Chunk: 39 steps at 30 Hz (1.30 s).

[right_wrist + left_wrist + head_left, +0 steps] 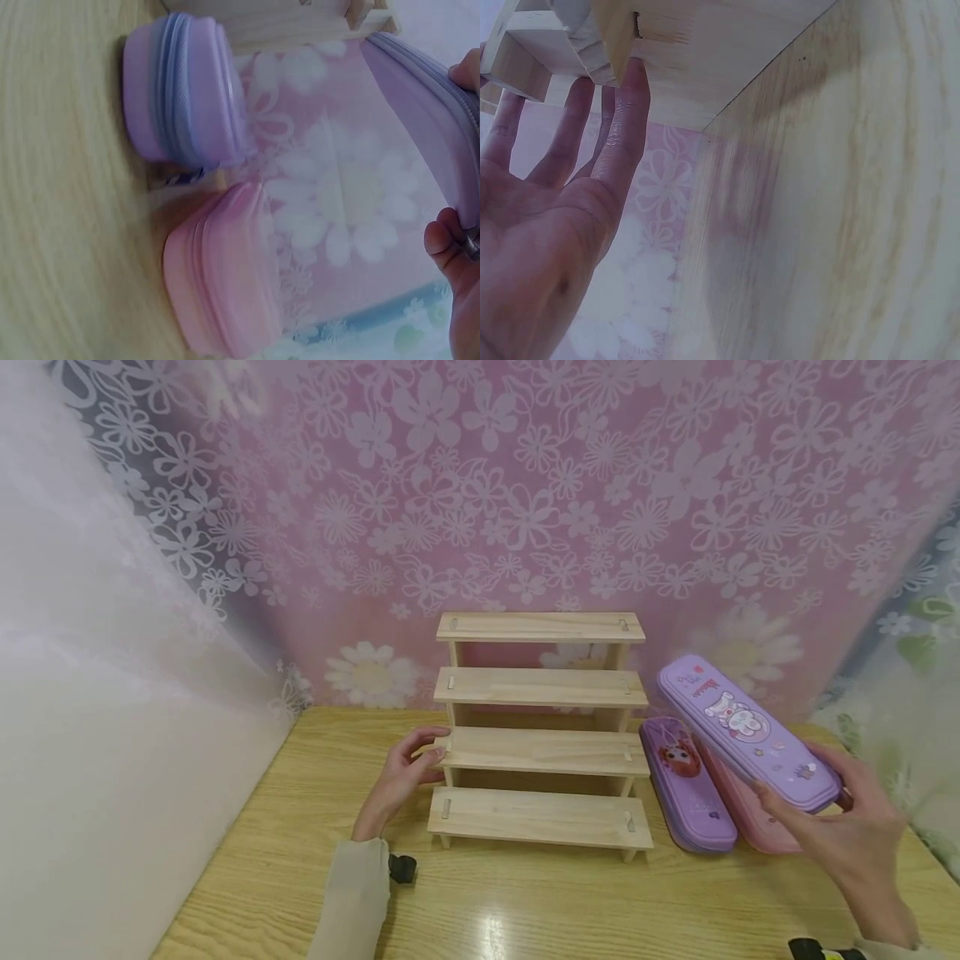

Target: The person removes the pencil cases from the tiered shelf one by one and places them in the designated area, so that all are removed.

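Observation:
A wooden tiered stand with stepped boards stands on the table. My left hand holds its left side at the second board from the bottom, the thumb over the board's end. In the left wrist view the fingers reach up against the wood. My right hand grips the near end of a purple pencil case printed with a white cartoon character, tilted and raised above the table. Beneath it lie another purple pencil case with a red-haired figure and a pink pencil case, partly covered in the head view.
The wooden table meets a pink floral backdrop behind the stand. A pale curtain-like sheet hangs along the left side. The two lying cases sit close beside the stand's right end.

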### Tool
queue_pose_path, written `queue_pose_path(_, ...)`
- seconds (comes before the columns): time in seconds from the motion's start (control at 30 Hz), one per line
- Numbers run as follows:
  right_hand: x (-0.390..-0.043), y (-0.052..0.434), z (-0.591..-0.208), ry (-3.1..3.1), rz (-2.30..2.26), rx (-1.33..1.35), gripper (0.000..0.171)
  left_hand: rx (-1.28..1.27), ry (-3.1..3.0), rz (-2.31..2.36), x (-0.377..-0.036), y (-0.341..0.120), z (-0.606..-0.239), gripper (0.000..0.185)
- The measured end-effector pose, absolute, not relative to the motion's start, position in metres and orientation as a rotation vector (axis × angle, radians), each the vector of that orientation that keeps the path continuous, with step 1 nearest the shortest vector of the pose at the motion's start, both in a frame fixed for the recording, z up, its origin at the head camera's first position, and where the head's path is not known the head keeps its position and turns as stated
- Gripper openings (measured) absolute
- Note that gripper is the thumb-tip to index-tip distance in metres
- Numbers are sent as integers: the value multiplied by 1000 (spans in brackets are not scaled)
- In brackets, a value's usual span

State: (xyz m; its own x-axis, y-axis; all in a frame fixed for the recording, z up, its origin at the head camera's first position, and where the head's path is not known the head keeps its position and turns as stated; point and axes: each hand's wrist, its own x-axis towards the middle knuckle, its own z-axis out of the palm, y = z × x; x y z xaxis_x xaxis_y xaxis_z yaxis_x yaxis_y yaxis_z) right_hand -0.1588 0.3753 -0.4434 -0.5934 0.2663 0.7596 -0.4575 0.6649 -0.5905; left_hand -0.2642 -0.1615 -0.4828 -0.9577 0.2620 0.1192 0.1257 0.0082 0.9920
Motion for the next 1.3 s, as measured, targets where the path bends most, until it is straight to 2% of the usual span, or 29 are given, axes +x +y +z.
queue_pose_path(0.23,-149,384,-446,-2019,931,-45,84,411,2158,2105,-263,-161,-481,34)
queue_pose_path(0.77,-133,411,-467,-2009,874,-227,83,446,2156,2111,-266,-163,-486,36)
queue_pose_path(1.1,-131,417,-468,-2105,883,-628,83,458,2145,2120,-266,-163,-485,37)
queue_pose_path(1.3,-134,429,-475,-2093,1007,-691,81,458,2134,2124,-265,-163,-484,37)
